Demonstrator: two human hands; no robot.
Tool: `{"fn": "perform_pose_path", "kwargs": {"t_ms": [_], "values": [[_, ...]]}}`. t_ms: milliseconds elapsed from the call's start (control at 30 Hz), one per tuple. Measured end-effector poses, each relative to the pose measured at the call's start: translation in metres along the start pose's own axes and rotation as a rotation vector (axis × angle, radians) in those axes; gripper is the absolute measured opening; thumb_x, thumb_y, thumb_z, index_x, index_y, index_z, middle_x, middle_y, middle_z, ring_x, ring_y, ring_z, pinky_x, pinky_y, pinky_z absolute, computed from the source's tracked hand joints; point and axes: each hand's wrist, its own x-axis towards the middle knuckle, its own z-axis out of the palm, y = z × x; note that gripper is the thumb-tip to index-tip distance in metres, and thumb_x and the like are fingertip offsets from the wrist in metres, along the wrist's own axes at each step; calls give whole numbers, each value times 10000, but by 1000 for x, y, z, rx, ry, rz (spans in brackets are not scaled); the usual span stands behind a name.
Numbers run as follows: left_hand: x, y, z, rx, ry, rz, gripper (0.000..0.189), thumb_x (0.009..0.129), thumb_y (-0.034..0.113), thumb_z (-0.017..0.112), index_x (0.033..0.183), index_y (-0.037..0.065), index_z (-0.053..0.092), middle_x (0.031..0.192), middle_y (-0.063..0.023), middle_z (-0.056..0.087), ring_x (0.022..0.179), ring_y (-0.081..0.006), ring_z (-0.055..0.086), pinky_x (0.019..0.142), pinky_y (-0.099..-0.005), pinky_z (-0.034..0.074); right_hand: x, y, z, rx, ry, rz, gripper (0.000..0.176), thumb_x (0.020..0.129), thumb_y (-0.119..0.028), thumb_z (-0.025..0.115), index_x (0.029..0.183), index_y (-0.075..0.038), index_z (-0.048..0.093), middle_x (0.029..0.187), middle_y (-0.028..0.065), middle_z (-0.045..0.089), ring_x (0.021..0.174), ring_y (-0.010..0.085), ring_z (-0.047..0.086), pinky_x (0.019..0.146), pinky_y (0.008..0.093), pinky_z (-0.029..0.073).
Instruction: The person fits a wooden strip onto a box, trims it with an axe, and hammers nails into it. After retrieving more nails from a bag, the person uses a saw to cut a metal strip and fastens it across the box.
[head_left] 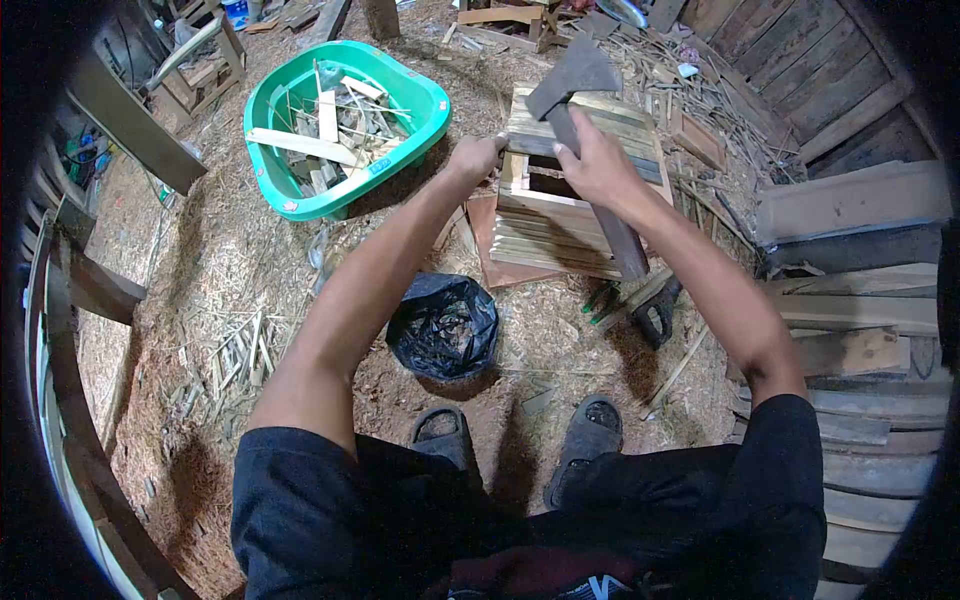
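My right hand point(602, 165) is wrapped round the wooden handle of a hatchet point(575, 80), whose dark head points up and away. Below the hatchet stands a slatted wooden box point(555, 225) with a dark gap in its top. At the box's far left corner, my left hand point(478, 158) is closed at the end of a dark wooden strip point(530, 143) that lies across the box top. A reddish-brown board point(490, 245) lies under the box.
Left of the box, a green basin point(265, 180) holds wood scraps. A black plastic bag point(443, 330) stands open before my feet. A saw with a black handle point(656, 312) leans near the box. Stacked planks point(855, 310) line the right side.
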Motion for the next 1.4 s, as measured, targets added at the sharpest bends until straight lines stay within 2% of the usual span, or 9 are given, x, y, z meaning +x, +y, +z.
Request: {"fn": "perform_pose_path", "kwargs": {"t_ms": [167,367,467,567,667,833,867,1100,1400], "values": [[12,-12,3,-68,15,10,455,918,367,584,812,-62,690,748,-163,665,601,-234,593,579,-403,459,-3,4,12,-76,-73,-24,562,889,-174,588,1366,61,406,1156,353,589,1114,475,575,936,481,462],[31,-28,7,34,83,7,537,893,408,596,936,-120,681,953,-300,685,935,-395,674,815,-452,496,-2,-29,-10,165,137,111,501,894,-154,567,1331,42,419,1005,357,613,990,525,590,873,526,464],[15,-18,15,-47,145,-39,602,896,423,580,1001,-167,642,1051,-368,637,1078,-465,616,932,-454,460,-10,-10,4,-63,-158,72,507,894,-149,569,1338,42,414,991,360,621,976,526,599,849,525,476],[23,-27,19,67,182,21,643,904,435,557,1027,-194,616,1077,-398,610,1088,-483,603,952,-458,453,-4,12,11,-76,-90,-67,521,893,-143,572,1348,47,404,965,358,626,950,525,606,811,515,484],[22,-30,26,184,341,60,523,923,422,541,886,-72,708,815,-236,698,753,-346,680,747,-453,490,-2,-9,-4,63,124,-34,533,893,-145,574,1350,63,396,989,360,620,969,508,614,840,507,489],[20,-26,19,72,232,59,534,919,421,546,835,-83,700,775,-218,689,750,-302,680,721,-424,505,-5,-6,11,12,112,-60,556,888,-148,590,1364,58,390,1021,370,609,978,495,619,854,503,499],[18,-24,18,22,185,72,533,918,422,548,825,-79,701,767,-213,687,744,-293,680,712,-419,508,-5,0,8,-130,-223,33,562,891,-162,600,1366,54,391,1129,367,586,1050,492,596,917,501,475],[-2,3,7,31,51,-42,452,920,359,537,997,-59,692,877,-191,699,778,-276,665,720,-419,500,3,0,4,50,55,33,551,893,-184,600,1357,61,431,1217,347,566,1154,469,553,999,466,442],[-11,16,-9,-197,-223,-263,321,991,388,470,900,125,630,756,-18,563,622,-165,481,570,-338,403,0,1,6,33,-40,-1,564,895,-197,593,1371,51,419,1191,342,584,1120,474,576,974,464,457]]}}
